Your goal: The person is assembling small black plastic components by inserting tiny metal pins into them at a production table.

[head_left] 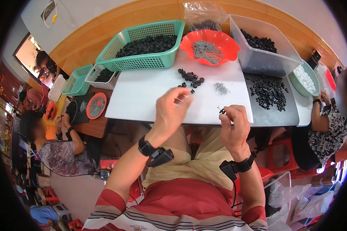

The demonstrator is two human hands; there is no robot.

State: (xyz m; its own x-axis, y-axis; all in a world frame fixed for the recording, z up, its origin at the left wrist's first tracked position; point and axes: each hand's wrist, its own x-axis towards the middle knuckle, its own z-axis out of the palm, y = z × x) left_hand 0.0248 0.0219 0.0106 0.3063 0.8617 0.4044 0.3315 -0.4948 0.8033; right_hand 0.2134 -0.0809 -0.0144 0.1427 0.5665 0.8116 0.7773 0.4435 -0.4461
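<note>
Over wht board (142, 92), sm. blk part (222, 111), silvery-tipped, clamped in R grip (236, 125), L grip (170, 111) can't tell

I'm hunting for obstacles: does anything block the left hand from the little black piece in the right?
Nothing visible stands between the left hand and the small black piece the right hand pinches. The thin grey pieces lie farther back.

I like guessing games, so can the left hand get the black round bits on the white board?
Probably yes. The left hand hangs close to the black round bits, and nothing seems to stand between them on the white board.
</note>
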